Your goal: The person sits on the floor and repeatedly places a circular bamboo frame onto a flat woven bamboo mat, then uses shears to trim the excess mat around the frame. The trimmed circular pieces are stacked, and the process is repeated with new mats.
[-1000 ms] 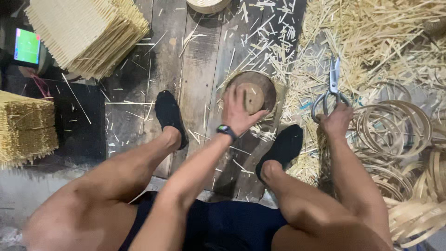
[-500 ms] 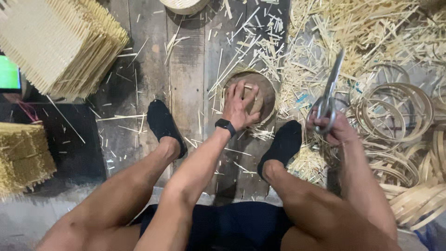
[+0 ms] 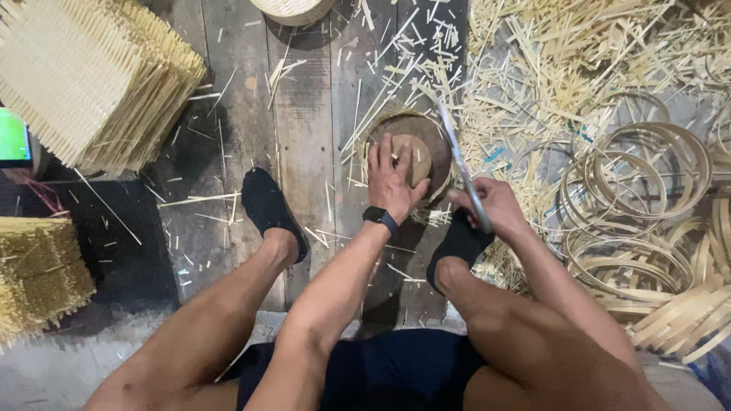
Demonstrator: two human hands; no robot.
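I see stacked woven mats [image 3: 91, 76] far left, my left hand [image 3: 392, 179] with fingers spread flat on the round woven piece [image 3: 415, 156] atop the wooden block [image 3: 434, 137] on the floor, my right hand [image 3: 495, 209] clenched around scissors [image 3: 461, 171] beside it, trimming seemingly unfinished, finished hoops [image 3: 640, 183] right.

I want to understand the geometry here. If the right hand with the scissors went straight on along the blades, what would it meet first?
Probably the round wooden block: the scissors in the right hand point up and left across its rim, beside the left hand. Blade height is unclear.
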